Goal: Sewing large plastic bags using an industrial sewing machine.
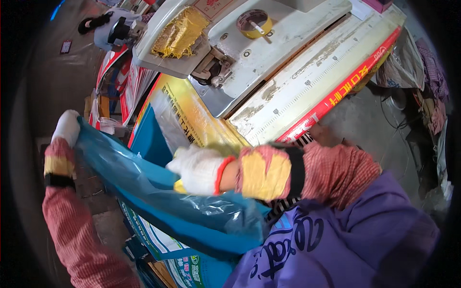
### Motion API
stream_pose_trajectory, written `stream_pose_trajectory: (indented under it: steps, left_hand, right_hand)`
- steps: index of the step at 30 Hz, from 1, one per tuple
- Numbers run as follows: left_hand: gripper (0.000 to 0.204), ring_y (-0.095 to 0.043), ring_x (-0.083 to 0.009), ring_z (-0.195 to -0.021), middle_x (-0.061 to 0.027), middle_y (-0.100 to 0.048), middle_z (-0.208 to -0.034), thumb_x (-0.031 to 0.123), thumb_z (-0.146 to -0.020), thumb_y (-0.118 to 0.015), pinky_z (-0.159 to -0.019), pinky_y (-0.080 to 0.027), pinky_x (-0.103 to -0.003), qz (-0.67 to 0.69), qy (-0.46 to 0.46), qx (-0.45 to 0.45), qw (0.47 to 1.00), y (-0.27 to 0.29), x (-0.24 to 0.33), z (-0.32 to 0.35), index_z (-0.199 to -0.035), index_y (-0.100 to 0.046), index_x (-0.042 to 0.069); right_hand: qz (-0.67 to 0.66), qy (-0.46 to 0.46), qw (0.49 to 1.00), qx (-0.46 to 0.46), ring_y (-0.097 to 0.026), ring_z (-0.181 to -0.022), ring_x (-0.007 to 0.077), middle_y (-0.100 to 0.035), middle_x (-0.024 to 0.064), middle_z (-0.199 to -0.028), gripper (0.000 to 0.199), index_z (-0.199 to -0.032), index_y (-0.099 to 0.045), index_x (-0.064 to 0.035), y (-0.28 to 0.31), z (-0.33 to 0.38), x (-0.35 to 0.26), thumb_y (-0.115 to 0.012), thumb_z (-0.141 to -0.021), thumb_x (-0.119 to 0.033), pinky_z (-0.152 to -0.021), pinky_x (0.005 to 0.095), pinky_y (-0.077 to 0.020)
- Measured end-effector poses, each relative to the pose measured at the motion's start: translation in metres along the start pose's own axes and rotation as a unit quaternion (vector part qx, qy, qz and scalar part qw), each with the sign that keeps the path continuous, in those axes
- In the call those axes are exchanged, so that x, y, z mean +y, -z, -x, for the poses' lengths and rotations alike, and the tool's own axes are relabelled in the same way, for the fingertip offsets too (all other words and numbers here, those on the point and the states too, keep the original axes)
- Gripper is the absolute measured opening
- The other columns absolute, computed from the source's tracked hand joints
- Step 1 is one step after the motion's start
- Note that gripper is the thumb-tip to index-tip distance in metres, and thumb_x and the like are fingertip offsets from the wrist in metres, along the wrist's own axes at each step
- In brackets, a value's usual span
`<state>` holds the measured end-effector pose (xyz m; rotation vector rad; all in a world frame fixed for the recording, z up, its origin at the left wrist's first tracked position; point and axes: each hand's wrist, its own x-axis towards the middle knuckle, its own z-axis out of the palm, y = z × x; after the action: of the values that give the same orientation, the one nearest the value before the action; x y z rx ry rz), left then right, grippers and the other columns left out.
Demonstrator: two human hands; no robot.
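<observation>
My left hand (67, 127), in a white glove, is closed on the far left corner of a blue plastic bag (129, 177). The bag stretches from that hand across to my lap, its surface glossy and creased. My right hand (197, 170), also white-gloved with a red cuff edge, is over the bag's middle, somewhat blurred. Its fingers point away from view, so what it holds, if anything, is hidden. A bit of yellow shows beneath it. Beyond that hand lies a yellow printed sack (192, 113) with a clear film part, next to the sewing machine's plate.
A grey industrial sewing machine (269, 43) stands ahead, a yellow woven scrap (182, 33) on its head and a tape roll (253, 24) on its bed. Its worn table edge (307, 86) runs right. Printed blue bags (187, 269) lie below. Another person (108, 31) is at far left.
</observation>
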<state>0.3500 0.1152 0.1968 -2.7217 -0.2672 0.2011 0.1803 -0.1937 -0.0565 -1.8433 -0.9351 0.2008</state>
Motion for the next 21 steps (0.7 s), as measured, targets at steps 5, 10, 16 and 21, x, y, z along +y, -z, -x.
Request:
stream_pose_trajectory:
  steps: [5, 10, 16, 21]
  left_hand:
    - [0.018, -0.064, -0.0318, -0.085, -0.0153, -0.066, -0.088, 0.015, -0.082, -0.050, -0.071, -0.052, -0.042, -0.081, -0.014, 0.291, 0.953, -0.105, 0.174, -0.028, -0.085, -0.065, 0.006]
    - [0.022, -0.064, -0.0261, -0.065, -0.0094, -0.061, -0.085, 0.014, -0.083, -0.046, -0.054, -0.051, -0.039, -0.061, -0.164, 0.290, 0.941, -0.212, 0.276, 0.003, -0.104, -0.053, 0.014]
    - [0.030, -0.060, -0.0267, -0.067, -0.0069, -0.059, -0.092, 0.007, -0.077, -0.053, -0.056, -0.050, -0.035, 0.062, -0.337, 0.421, 0.840, -0.229, 0.283, -0.009, -0.105, -0.058, 0.015]
    - [0.032, -0.059, -0.0303, -0.084, -0.0111, -0.061, -0.094, 0.003, -0.073, -0.055, -0.070, -0.049, -0.037, 0.219, -0.397, 0.468, 0.759, -0.236, 0.279, -0.036, -0.103, -0.060, 0.013]
  right_hand:
    - [-0.100, -0.067, 0.980, 0.157, -0.060, -0.079, 0.0349, -0.061, 0.0155, -0.083, 0.022, -0.098, -0.058, -0.0096, -0.014, 0.016, -0.014, -0.052, -0.080, -0.020, -0.068, 0.0450, -0.0462]
    - [-0.118, -0.093, 0.986, 0.070, -0.059, -0.067, 0.0318, -0.059, 0.0144, -0.075, 0.020, -0.099, -0.061, -0.0080, 0.045, 0.126, 0.041, -0.060, -0.084, -0.022, -0.065, 0.0388, -0.0471]
    - [-0.197, -0.405, 0.885, 0.118, -0.062, -0.074, 0.0189, -0.065, 0.0107, -0.090, 0.032, -0.114, -0.059, -0.0070, 0.042, 0.193, 0.077, -0.058, -0.084, -0.020, -0.071, 0.0301, -0.0490]
    - [-0.143, -0.460, 0.865, 0.140, -0.063, -0.078, 0.0242, -0.065, 0.0126, -0.087, 0.029, -0.111, -0.061, -0.0152, 0.068, 0.168, 0.039, -0.058, -0.082, -0.017, -0.071, 0.0329, -0.0489]
